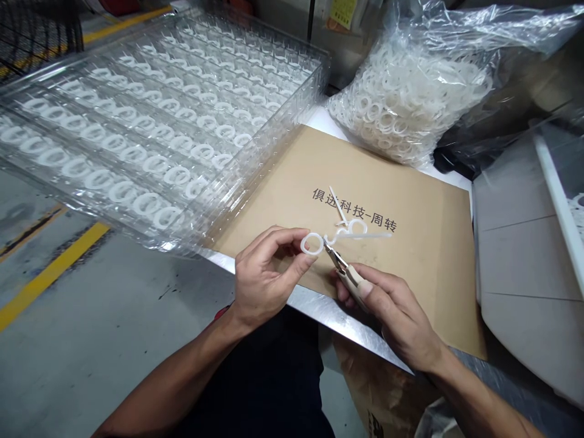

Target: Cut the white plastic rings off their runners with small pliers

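Note:
My left hand (267, 274) pinches a small white plastic ring (312, 244) between thumb and fingers, just above the near edge of a brown cardboard sheet (410, 267). My right hand (396, 313) grips small cutting pliers (340, 263) whose tips point at the ring's side. Behind the ring, a white plastic sprue with another ring and thin runners (353, 226) lies on the cardboard.
A stack of clear blister trays (150, 115) filled with white rings covers the left of the table. A clear bag (410, 91) full of white rings sits at the back right. Grey flat panels (524, 274) lie at right. Concrete floor with yellow lines (50, 274) is below left.

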`<act>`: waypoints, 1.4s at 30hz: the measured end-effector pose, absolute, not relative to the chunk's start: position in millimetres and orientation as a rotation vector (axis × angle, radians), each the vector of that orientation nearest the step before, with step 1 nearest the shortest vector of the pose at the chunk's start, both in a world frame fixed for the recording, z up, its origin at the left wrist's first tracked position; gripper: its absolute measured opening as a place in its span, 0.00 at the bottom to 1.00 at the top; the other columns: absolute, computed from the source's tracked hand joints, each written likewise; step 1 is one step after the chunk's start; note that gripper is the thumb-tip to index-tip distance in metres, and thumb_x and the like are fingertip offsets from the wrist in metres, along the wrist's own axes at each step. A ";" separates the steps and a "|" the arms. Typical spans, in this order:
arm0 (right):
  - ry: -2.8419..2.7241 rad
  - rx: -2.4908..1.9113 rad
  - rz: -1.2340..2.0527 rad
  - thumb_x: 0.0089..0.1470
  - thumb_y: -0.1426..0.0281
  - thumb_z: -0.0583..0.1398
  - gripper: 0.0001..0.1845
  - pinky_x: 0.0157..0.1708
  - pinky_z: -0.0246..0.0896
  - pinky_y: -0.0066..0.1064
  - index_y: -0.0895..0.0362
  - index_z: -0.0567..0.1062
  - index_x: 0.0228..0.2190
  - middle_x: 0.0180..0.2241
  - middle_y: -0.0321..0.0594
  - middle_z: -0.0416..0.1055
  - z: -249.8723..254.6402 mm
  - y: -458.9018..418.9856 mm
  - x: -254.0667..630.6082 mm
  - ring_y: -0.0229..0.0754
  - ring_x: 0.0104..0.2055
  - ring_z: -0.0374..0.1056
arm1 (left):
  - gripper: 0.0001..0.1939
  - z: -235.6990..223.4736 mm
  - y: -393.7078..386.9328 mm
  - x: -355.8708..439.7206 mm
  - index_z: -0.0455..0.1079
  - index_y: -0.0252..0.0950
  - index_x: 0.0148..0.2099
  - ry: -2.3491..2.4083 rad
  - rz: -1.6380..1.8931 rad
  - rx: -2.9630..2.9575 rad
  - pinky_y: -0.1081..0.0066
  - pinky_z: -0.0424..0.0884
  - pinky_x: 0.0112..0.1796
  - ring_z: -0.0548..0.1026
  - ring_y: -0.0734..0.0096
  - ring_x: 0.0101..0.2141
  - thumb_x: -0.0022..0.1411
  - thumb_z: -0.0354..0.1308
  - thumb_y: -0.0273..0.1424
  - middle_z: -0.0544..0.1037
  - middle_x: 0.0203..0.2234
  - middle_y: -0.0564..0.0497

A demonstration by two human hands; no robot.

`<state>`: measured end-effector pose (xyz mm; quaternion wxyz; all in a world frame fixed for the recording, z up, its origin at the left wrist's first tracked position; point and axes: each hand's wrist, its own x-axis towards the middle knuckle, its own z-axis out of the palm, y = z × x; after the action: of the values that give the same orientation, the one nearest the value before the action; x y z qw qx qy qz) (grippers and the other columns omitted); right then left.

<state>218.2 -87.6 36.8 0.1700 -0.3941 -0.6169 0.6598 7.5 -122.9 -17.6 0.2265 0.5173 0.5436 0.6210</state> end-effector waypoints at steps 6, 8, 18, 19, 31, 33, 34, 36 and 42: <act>-1.733 -1.117 1.887 0.72 0.51 0.53 0.23 0.34 0.53 0.35 0.55 0.73 0.36 0.34 0.37 0.67 35.9 -88.8 218.9 0.42 0.34 0.59 | 0.12 -18.2 -122.7 8.5 0.80 0.39 0.49 1.483 1.716 1.402 0.70 0.78 0.39 0.80 0.69 0.36 0.63 0.71 0.28 0.82 0.37 0.49; -1.734 -1.123 1.885 0.72 0.51 0.53 0.23 0.35 0.53 0.35 0.55 0.73 0.36 0.34 0.38 0.67 36.2 -89.6 219.4 0.42 0.35 0.59 | 0.11 -18.1 -122.4 8.7 0.80 0.39 0.49 1.478 1.717 1.399 0.70 0.78 0.39 0.80 0.69 0.36 0.63 0.71 0.28 0.82 0.37 0.49; -1.753 -1.120 1.878 0.72 0.51 0.53 0.22 0.34 0.52 0.35 0.55 0.74 0.37 0.34 0.38 0.67 35.0 -88.8 220.3 0.42 0.34 0.59 | 0.12 -20.1 -123.2 8.5 0.80 0.39 0.49 1.491 1.715 1.410 0.69 0.79 0.41 0.81 0.68 0.37 0.63 0.71 0.29 0.82 0.38 0.49; -1.753 -1.122 1.877 0.73 0.52 0.53 0.22 0.34 0.52 0.35 0.55 0.74 0.37 0.34 0.38 0.67 35.1 -88.7 220.2 0.42 0.34 0.58 | 0.11 -20.1 -123.1 8.5 0.80 0.39 0.49 1.496 1.716 1.410 0.69 0.79 0.40 0.81 0.68 0.37 0.63 0.71 0.29 0.82 0.37 0.48; -1.854 -1.164 1.779 0.75 0.54 0.50 0.22 0.34 0.54 0.35 0.55 0.73 0.36 0.33 0.37 0.66 36.2 -90.2 220.3 0.41 0.33 0.58 | 0.11 -19.1 -121.6 9.1 0.80 0.39 0.48 1.489 1.724 1.442 0.71 0.79 0.40 0.81 0.69 0.37 0.63 0.71 0.27 0.83 0.38 0.49; -1.917 -1.178 1.712 0.75 0.55 0.49 0.22 0.32 0.53 0.34 0.55 0.71 0.35 0.31 0.35 0.64 37.0 -91.0 219.3 0.40 0.31 0.57 | 0.11 -17.9 -121.7 9.4 0.80 0.39 0.48 1.485 1.717 1.445 0.71 0.78 0.39 0.81 0.70 0.37 0.63 0.71 0.27 0.83 0.38 0.50; -1.953 -1.183 1.673 0.75 0.55 0.48 0.22 0.32 0.53 0.35 0.55 0.70 0.34 0.30 0.35 0.64 37.5 -91.5 219.0 0.40 0.31 0.58 | 0.11 -17.1 -121.8 9.5 0.80 0.39 0.48 1.480 1.712 1.451 0.72 0.78 0.39 0.81 0.71 0.37 0.63 0.71 0.26 0.83 0.37 0.50; -2.017 -1.195 1.595 0.76 0.57 0.47 0.22 0.32 0.54 0.35 0.55 0.69 0.34 0.29 0.35 0.64 38.2 -92.6 218.9 0.40 0.30 0.59 | 0.11 -15.2 -121.8 9.6 0.80 0.39 0.47 1.477 1.698 1.463 0.73 0.77 0.39 0.80 0.72 0.36 0.63 0.71 0.26 0.83 0.37 0.51; -2.054 -1.274 1.528 0.76 0.58 0.47 0.22 0.30 0.55 0.34 0.55 0.70 0.34 0.27 0.33 0.64 33.9 -94.3 219.7 0.38 0.27 0.59 | 0.10 -15.5 -121.0 7.5 0.79 0.39 0.48 1.471 1.627 1.492 0.71 0.76 0.39 0.79 0.72 0.36 0.64 0.70 0.28 0.82 0.37 0.51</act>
<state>219.7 -94.3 33.9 0.1405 -0.4410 -0.7113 0.5290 7.5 -121.0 -15.5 0.2422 0.5457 0.5380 0.5951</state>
